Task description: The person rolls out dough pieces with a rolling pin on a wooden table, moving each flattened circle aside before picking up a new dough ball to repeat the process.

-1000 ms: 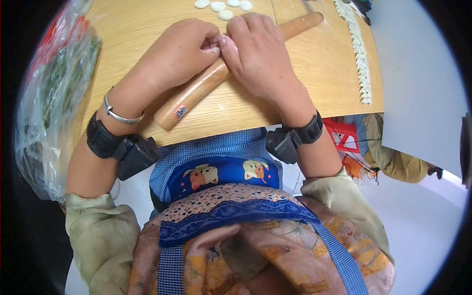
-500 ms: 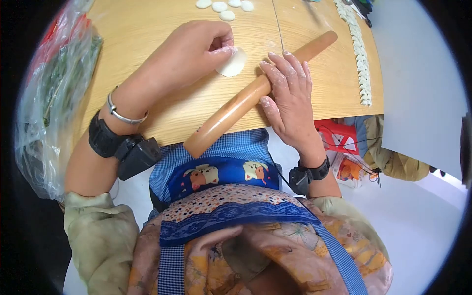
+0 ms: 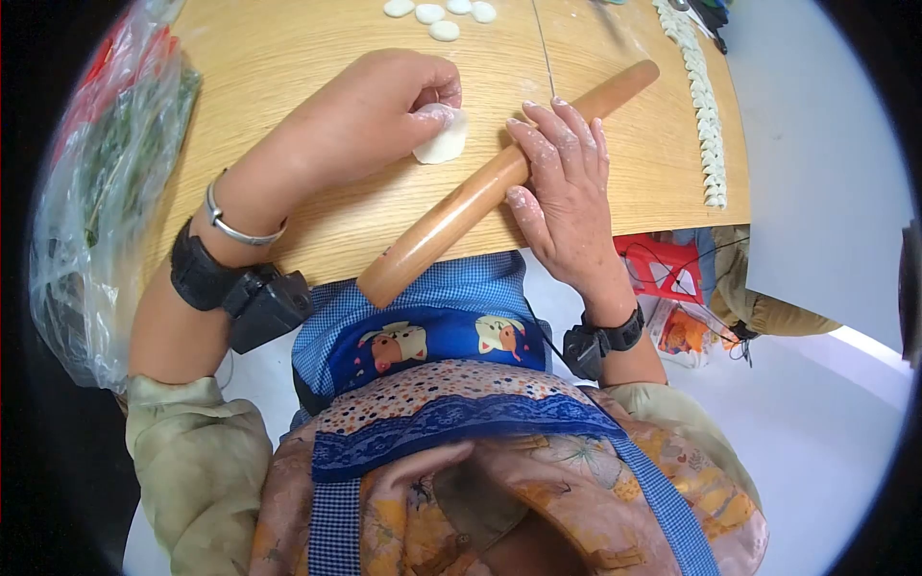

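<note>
My left hand (image 3: 408, 101) pinches the upper edge of a thin white dough disc (image 3: 443, 141) with thumb and curled fingers, over the wooden table (image 3: 346, 216). Flour whitens the fingertips. To its right, my right hand (image 3: 567, 182) lies over the middle of a wooden rolling pin (image 3: 451, 226), its fingers stretched out on the far side and its thumb on the near side. The pin lies diagonally, its lower left end reaching past the table's front edge above the blue apron. Several small flattened dough pieces (image 3: 443, 31) lie farther back.
A clear plastic bag (image 3: 110, 192) with green leaves sits at the left edge. Along the right edge runs a long row of small white dough shapes (image 3: 709, 125). Below the table at right are a red container (image 3: 663, 267) and a person's tan-clothed leg (image 3: 783, 317).
My left hand and the dough disc have shifted slightly down and to the left, and the disc has turned a little. My right hand and the rolling pin look almost unmoved.
</note>
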Motion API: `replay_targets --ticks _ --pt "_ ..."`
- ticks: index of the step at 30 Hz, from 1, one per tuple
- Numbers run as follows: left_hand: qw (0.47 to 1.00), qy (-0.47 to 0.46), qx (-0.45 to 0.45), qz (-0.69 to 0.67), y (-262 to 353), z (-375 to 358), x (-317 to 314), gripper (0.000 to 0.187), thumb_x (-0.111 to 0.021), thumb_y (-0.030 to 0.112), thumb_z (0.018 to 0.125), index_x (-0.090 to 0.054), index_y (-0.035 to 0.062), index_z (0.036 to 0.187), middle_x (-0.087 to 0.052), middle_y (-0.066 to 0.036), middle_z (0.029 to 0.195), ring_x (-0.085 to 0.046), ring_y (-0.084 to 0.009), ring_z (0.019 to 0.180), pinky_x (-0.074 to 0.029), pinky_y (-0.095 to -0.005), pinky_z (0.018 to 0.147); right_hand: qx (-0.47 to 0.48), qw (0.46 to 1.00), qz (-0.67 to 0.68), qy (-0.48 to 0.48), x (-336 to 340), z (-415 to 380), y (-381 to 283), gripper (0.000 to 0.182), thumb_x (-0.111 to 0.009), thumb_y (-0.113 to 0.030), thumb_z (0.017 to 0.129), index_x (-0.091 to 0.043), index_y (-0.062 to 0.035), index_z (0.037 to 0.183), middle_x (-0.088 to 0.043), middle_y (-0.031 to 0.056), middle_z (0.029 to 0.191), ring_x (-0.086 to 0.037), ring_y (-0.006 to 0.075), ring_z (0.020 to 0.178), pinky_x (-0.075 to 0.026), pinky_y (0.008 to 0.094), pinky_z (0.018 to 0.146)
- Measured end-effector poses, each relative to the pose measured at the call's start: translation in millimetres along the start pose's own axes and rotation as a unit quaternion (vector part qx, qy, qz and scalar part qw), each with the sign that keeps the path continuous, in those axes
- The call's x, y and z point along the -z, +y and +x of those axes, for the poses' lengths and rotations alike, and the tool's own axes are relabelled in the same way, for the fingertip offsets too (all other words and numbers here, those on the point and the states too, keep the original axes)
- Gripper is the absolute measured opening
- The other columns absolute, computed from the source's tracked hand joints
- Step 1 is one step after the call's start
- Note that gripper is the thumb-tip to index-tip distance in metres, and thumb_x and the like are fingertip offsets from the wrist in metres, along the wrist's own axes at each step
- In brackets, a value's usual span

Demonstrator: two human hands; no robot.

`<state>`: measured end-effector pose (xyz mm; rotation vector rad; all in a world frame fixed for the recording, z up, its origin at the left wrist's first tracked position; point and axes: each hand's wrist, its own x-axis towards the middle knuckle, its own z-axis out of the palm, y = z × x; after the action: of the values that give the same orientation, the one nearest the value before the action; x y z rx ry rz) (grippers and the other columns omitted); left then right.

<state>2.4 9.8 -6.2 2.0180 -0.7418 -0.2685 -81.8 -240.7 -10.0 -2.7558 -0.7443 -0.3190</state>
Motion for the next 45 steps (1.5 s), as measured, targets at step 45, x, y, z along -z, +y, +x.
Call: replay_targets --ticks 45 --pt "0.998 -0.042 0.049 -0.029 6 -1 1 0.011 -0.061 0.005 0.089 -0.063 -0.0025 0.096 -0.058 -0.002 0.073 -0.052 -0.009 0.069 -0.045 -0.0275 0.063 -0.008 1.0 -0.005 0.005 -1 1 -1 0.053 -0.055 -0.042 0.099 -0.056 -0.0105 0.142 -0.05 0.0141 0.148 -0.037 0.0369 0.147 -0.016 0.0589 0.125"
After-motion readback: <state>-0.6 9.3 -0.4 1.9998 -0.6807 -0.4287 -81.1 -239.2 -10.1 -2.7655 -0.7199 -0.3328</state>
